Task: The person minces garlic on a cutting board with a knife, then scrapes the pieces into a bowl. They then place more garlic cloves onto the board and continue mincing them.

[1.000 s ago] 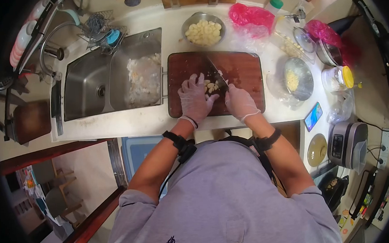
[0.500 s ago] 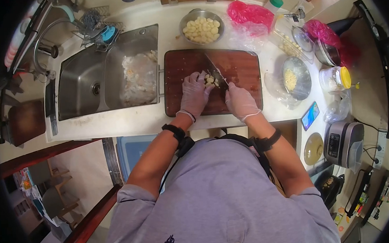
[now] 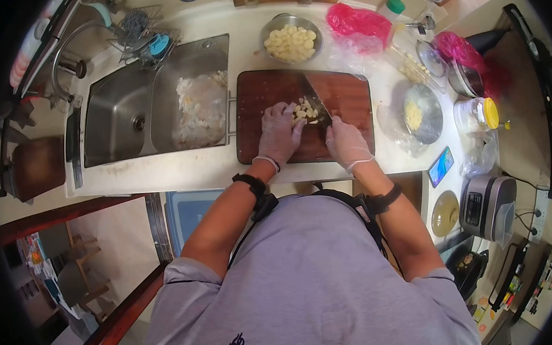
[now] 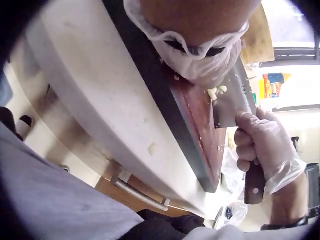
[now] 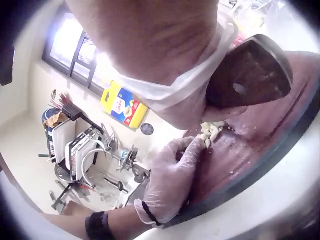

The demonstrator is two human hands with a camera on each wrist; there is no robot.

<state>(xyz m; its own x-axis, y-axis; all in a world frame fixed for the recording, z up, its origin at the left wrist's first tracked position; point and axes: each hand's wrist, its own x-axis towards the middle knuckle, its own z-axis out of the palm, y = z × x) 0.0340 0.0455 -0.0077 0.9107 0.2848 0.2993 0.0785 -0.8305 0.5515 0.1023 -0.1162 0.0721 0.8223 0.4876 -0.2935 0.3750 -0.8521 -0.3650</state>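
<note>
My right hand [image 3: 348, 144], in a clear plastic glove, grips a cleaver [image 4: 230, 105] by its dark riveted handle [image 5: 250, 75]. The blade slants up and left over the brown cutting board [image 3: 346, 92], just right of a small heap of peeled, cut garlic [image 3: 307, 110]. At the heap's left side is my gloved left hand [image 3: 279, 134]. Seen in the right wrist view, its bent fingers and thumb pinch garlic pieces [image 5: 205, 140] at the edge of the heap. In the left wrist view, the left fingertips are hidden behind the hand.
Behind the board stands a metal bowl [image 3: 273, 51] of peeled cloves. A second bowl [image 3: 434, 128] with chopped bits is at right, near a phone [image 3: 441, 166] and a yellow-lidded jar [image 3: 475, 115]. The double sink [image 3: 117, 112] lies left; a pink bag [image 3: 358, 25] is at the back.
The cleaver has shifted rightward, away from my left hand, and more cut garlic shows beside the blade. My left fingers, more spread a second ago, have drawn in at the heap.
</note>
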